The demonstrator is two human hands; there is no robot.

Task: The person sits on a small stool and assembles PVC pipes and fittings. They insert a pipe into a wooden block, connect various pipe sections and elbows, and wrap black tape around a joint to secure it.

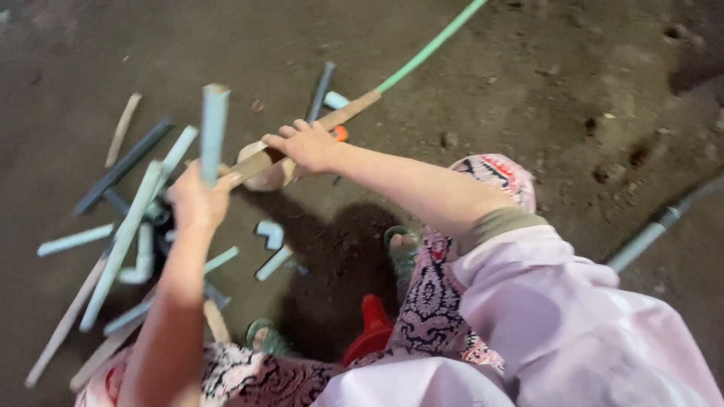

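The person is crouching on the dirt floor, a red stool under them and green sandals on their feet. The left hand is holding a pale blue pipe piece upright, fingers clamped around its lower end. Just beyond, the right hand is pressing down on a wooden handle, fingers together over it; whether they are wrapping under it I cannot tell. The handle is running from a rounded tan head near the left hand out to a green rod that is reaching toward the far edge of the floor.

A heap of cut pipes and a small elbow fitting are lying on the floor at the left, close to the feet. The likely trouble: the upright pipe is being gripped low, so it could tip or slide out, and the long handle, being held at one spot only, could swing. Loose pipes near the sandals could roll underfoot. A grey pipe is lying well apart at the right edge
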